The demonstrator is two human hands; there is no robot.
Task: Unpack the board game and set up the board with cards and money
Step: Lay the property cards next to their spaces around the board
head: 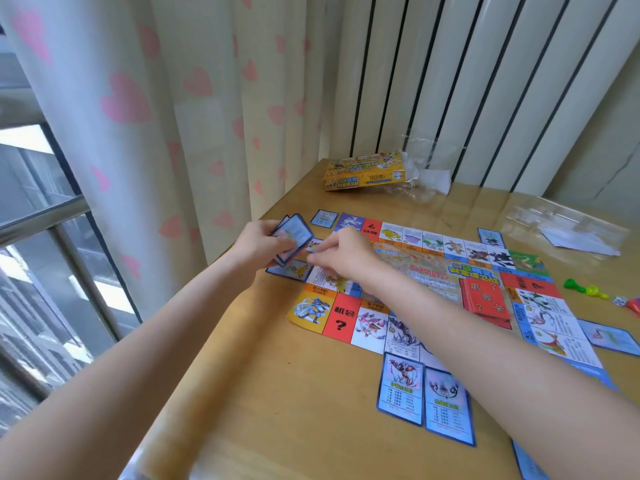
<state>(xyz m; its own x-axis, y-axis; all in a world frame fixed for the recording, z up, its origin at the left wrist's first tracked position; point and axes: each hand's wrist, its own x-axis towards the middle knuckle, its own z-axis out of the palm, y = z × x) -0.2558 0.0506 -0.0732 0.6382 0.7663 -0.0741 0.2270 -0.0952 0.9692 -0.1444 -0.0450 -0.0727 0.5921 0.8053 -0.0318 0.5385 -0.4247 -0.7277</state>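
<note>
Heart-patterned curtains and a window frame back a wooden tabletop set in a corner. Game board lies flat, unfolded, with a red card pile on its centre. Blue-bordered property cards sit around the board's edge: two side by side at the near edge, one at the far left corner, one at the left edge just below the hands. Yellow game box rests at the far edge beside a crumpled plastic wrapper. Pawns lie to the right.

Left hand: grip closed around a fanned stack of cards. Right hand: fingers pinched at a card by the stack; contact is blurred.

Assessed step: dealing cards to matching board squares. No money is visible laid out.

Risks: the fanned stack appears loosely held and could spill, scattering cards. The right forearm crosses low over the board; a sweep could shift the thin sheet and displace placed cards.
</note>
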